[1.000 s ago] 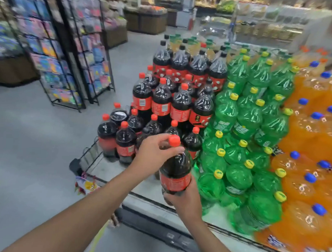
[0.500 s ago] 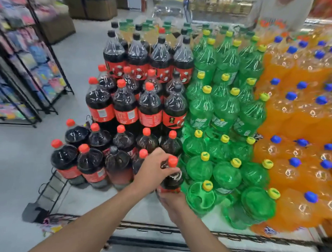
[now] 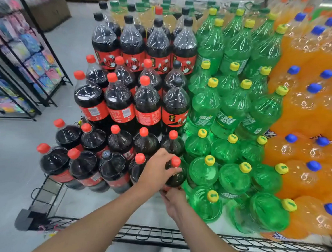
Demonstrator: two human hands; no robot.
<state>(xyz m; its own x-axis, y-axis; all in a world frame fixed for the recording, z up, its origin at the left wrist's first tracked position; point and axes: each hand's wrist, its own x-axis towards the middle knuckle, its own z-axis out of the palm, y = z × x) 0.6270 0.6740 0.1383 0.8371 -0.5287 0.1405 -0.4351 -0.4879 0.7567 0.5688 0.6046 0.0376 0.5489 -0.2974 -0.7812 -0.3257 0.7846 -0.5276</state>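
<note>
Two hands seat the bottle [image 3: 176,178], I judge: left hand [image 3: 157,169] fingers curled round its neck, right hand [image 3: 174,201] gripping its base; release next.

Grey shop floor [image 3: 14,143], black wire racks [image 3: 28,51] at left (colourful packets [image 3: 41,65]), brown cartons [image 3: 50,12] beyond

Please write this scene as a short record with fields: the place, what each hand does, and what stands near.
place: shop display of drink bottles, wire rail in front
held thing: cola bottle with a red cap, right end of the front cola row
left hand: grips the bottle's shoulder below the cap
right hand: holds its lower part
right of it: green bottles with yellow caps, then orange bottles with blue caps
left of it: other cola bottles
</note>
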